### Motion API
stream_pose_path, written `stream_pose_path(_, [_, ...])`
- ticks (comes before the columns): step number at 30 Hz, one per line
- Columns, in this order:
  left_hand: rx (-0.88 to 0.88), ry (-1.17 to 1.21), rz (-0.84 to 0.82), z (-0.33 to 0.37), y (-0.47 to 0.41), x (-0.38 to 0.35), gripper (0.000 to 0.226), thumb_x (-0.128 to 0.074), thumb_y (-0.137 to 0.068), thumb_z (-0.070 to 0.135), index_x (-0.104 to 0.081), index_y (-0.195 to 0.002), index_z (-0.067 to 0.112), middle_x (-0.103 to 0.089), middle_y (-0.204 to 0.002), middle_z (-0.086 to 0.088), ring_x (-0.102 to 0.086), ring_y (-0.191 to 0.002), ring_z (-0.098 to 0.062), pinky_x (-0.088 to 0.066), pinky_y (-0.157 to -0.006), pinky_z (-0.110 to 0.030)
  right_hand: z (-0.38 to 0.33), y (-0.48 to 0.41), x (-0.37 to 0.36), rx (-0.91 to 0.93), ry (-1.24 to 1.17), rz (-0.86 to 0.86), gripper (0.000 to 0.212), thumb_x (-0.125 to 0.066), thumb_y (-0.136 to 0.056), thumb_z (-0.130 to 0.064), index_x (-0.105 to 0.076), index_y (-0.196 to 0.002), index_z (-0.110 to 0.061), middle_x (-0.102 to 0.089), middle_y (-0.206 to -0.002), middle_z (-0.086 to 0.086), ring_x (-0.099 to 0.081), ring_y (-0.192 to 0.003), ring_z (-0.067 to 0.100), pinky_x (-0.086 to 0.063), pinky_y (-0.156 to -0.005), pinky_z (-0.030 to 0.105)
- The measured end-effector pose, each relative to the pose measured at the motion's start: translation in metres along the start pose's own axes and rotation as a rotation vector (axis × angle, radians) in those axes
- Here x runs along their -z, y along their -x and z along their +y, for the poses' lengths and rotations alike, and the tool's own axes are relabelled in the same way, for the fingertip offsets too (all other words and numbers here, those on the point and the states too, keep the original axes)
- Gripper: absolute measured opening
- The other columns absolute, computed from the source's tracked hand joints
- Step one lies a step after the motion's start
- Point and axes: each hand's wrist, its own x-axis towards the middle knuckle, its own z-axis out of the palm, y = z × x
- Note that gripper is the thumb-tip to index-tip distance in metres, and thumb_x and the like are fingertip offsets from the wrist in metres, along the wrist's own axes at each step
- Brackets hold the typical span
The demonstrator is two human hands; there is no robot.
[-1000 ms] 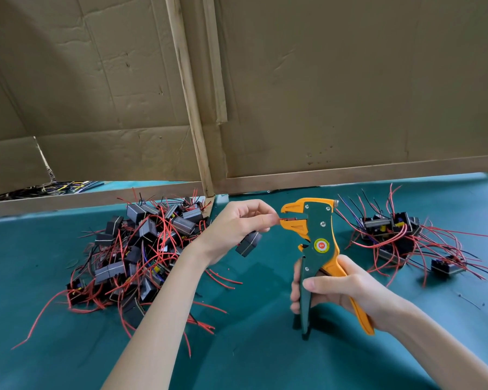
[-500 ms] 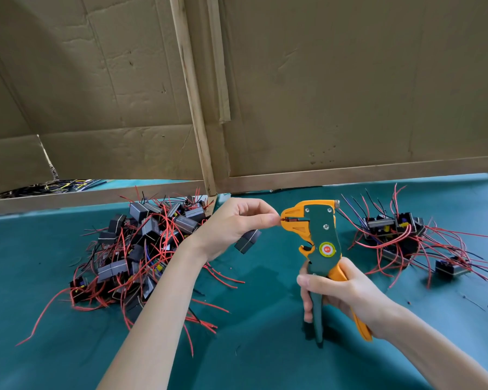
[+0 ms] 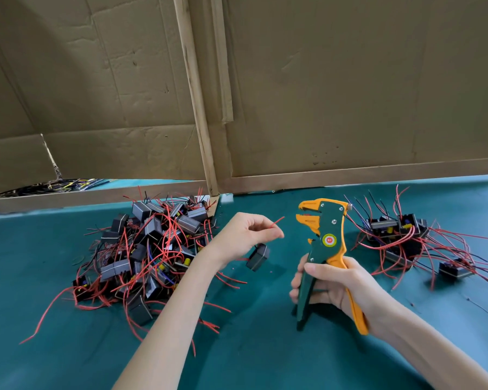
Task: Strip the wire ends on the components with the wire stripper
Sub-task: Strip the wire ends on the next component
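The green table point(image 3: 265, 356) carries two heaps, and they give the best measure of progress. The big pile of black components point(image 3: 141, 254) with red wires lies to the left, and a much smaller pile point(image 3: 406, 240) lies to the right. If the right heap holds the finished pieces, which is a guess, as the wire ends are too small to check, then most of the work is yet to be done. Between the heaps the wire stripper point(image 3: 326, 240) stands upright with its mouth open toward the left. The right hand point(image 3: 330, 280) is wrapped round its spread handles. The left hand point(image 3: 245, 235) pinches one red wire point(image 3: 275, 222) between thumb and fingertips, and the component point(image 3: 257, 257) it belongs to dangles just below. The wire's tip is just beside the stripper's mouth but not in it, and whether that tip is bare cannot be told. This piece probably has more ends to do.
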Motion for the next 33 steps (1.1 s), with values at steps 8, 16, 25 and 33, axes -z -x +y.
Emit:
stream_pose_path(8, [0.016, -0.161, 0.228, -0.028, -0.010, -0.019, 0.021, -0.076, -0.080, 0.023, -0.061, -0.093, 0.018, -0.060, -0.080, 0.009, -0.046, -0.059, 0.004, -0.037, -0.059, -0.009, -0.005, -0.002, 0.008, 0.026, -0.075, 0.073, 0.033, -0.069, -0.067, -0.013, -0.061, -0.093, 0.006, -0.067, -0.082, 0.029, -0.069, -0.072, 0.043, -0.059, -0.062, 0.042])
stream_pose_path(16, [-0.061, -0.071, 0.215, -0.032, -0.011, -0.023, 0.019, -0.077, -0.079, 0.016, -0.058, -0.078, 0.020, -0.063, -0.072, 0.010, -0.055, -0.061, 0.001, -0.045, -0.065, -0.015, -0.006, -0.002, 0.009, 0.022, -0.077, 0.067, 0.030, -0.068, -0.069, -0.010, -0.060, -0.093, 0.006, -0.066, -0.081, 0.028, -0.069, -0.072, 0.043, -0.059, -0.063, 0.043])
stream_pose_path(25, [-0.191, 0.022, 0.201, -0.012, -0.009, -0.011, 0.020, -0.076, -0.080, 0.014, -0.058, -0.077, 0.022, -0.061, -0.063, 0.016, -0.048, -0.064, -0.008, -0.043, -0.068, -0.021, -0.004, -0.003, 0.010, 0.002, -0.015, -0.136, 0.025, -0.079, -0.065, -0.020, -0.073, -0.085, -0.007, -0.067, -0.084, 0.028, -0.068, -0.078, 0.045, -0.057, -0.074, 0.050])
stream_pose_path(33, [-0.203, 0.014, 0.172, 0.007, -0.003, 0.007, 0.015, -0.078, -0.078, 0.016, -0.064, -0.076, 0.019, -0.064, -0.067, 0.012, -0.054, -0.065, -0.010, -0.046, -0.069, -0.027, -0.006, 0.000, 0.009, 0.039, -0.011, -0.178, 0.024, -0.078, -0.068, -0.020, -0.072, -0.088, -0.006, -0.067, -0.084, 0.027, -0.067, -0.077, 0.045, -0.057, -0.074, 0.050])
